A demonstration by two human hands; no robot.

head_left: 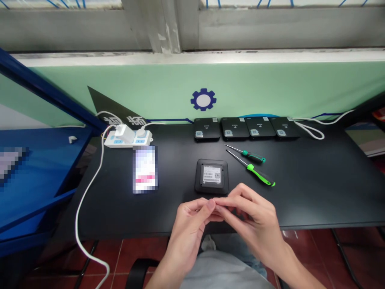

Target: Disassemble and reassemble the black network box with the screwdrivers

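Power strip: a white power strip [128, 140] with a white charger [124, 133] plugged in lay at the table's far edge, at 10 o'clock from the hands.
Phone: a phone [144, 169], its screen blurred, lay flat at 11 o'clock.
Left hand: the left hand [188, 228] was held above the table edge, fingers curled, its fingertips meeting the right hand's; anything small between them could not be made out.
Device: a black square device [211, 176] lay label-up at 12 o'clock, just beyond the hands and untouched.
Right hand: the right hand [251, 218] was curled and pinching inward; whether it gripped anything could not be told.
Row: four black units [246, 128] stood side by side at 1 o'clock.
Tools: a green-handled screwdriver [261, 176] and a smaller teal-handled screwdriver [254, 157] lay at 2 o'clock.
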